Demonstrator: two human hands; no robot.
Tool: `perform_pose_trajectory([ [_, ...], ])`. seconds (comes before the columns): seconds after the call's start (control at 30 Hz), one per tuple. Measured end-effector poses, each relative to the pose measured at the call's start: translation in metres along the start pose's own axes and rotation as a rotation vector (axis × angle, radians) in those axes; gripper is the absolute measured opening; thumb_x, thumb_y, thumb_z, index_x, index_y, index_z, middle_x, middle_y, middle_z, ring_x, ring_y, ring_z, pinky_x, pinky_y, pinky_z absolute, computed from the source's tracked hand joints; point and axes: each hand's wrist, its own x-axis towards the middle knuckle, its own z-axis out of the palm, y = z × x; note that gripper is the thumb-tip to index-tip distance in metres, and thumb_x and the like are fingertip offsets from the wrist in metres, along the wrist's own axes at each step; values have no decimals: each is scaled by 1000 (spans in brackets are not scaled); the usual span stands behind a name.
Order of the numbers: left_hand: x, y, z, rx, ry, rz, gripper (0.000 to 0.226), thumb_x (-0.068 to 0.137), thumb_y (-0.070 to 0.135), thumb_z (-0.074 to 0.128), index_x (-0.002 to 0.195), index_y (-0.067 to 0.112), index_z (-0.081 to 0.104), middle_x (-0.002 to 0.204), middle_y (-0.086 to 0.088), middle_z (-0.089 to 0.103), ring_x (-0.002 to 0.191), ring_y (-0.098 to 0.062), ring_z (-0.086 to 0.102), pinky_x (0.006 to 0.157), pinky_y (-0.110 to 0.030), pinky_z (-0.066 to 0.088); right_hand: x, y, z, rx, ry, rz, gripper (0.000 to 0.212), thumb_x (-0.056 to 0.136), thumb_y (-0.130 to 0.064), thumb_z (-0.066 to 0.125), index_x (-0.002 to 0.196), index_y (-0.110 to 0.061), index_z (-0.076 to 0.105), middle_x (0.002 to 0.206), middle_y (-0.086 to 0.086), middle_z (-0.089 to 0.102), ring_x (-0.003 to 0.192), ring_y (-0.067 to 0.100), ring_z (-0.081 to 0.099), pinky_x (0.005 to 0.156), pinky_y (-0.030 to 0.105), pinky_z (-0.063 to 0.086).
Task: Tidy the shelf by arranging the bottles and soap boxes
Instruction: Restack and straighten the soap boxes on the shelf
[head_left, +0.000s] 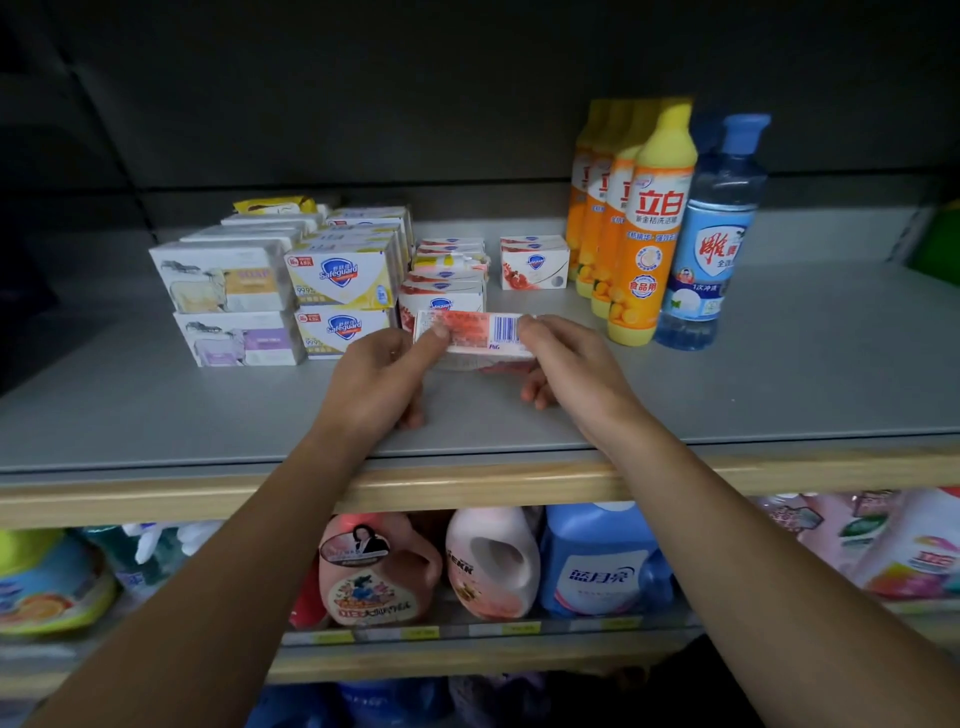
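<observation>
head view: stacked soap boxes (234, 291) are seen toward the shelf's (156, 405) left rear. near the middle of its front edge, a pink soap box (475, 335) is pinched at its ends by the left hand (382, 376) and right hand (563, 364), fingers clamped on it. orange bottles (647, 234) and a blue bottle (714, 244) are stood toward the right rear.

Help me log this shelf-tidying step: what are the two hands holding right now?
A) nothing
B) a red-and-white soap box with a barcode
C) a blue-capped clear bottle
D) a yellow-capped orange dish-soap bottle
B: the left hand and right hand each grip an end of the red-and-white soap box with a barcode, while the bottles stand untouched.
</observation>
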Motion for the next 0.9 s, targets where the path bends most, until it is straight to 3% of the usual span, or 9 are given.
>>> perform_pose_trajectory([
  [0.07,-2,2,0,-114,-39,3,38,92,45,60,81,9,60,55,-7,59,47,-23,58,47,-26,46,-1,0,-1,-13,-25,-20,23,75,-43,62,94,-35,71,87,-11,73,63,11,65,58,26,52],
  [0.17,-4,4,-1,-199,-8,13,28,94,43,58,108,19,66,75,-5,67,50,-25,60,51,-31,51,-3,1,-2,-101,-95,-67,44,70,-40,68,113,-45,63,113,-14,68,91,13,68,82,28,54],
  [0.23,-3,3,-3,-182,17,28,24,94,37,60,116,27,62,74,-5,66,44,-21,57,47,-27,48,-4,1,-1,-104,-98,-105,41,77,-40,68,116,-47,59,120,-15,63,98,17,67,89,35,54],
  [0.3,-4,2,-5,-224,-33,58,35,93,22,64,127,25,57,74,-6,66,42,-20,52,45,-25,45,-2,5,-1,-139,-75,-123,49,85,-26,70,129,-38,53,123,-16,60,98,17,67,90,38,55],
  [0.37,-5,2,-6,-271,-90,64,47,91,7,65,134,23,52,94,-11,70,46,-23,53,48,-29,48,0,8,0,-149,-75,-90,61,86,-12,72,140,-23,47,125,-7,61,103,14,66,90,33,55],
  [0.53,-11,7,-4,-289,-86,140,41,88,0,65,127,13,60,115,-17,66,64,-27,64,65,-41,59,0,7,0,-236,-6,-142,45,78,-7,77,116,-25,61,106,-13,68,91,7,67,77,22,55],
  [0.67,-10,4,-5,-297,-39,144,29,89,6,65,118,4,61,125,-16,62,95,-38,69,86,-51,57,-5,3,1,-312,12,-238,44,79,-6,74,106,-35,55,115,-9,67,83,13,69,71,33,57],
  [0.77,-7,2,-7,-199,-38,204,20,86,-1,68,102,10,67,126,-7,60,121,-24,57,97,-54,49,-7,2,4,-309,-33,-320,45,80,1,71,105,-32,54,122,-1,63,97,14,69,78,36,59],
  [0.9,-6,-1,-9,-171,-34,220,26,84,-2,70,96,20,69,128,-1,59,126,-15,53,101,-55,46,-8,3,4,-358,-38,-396,48,77,4,71,111,-25,56,125,-5,55,105,10,64,77,21,56],
])
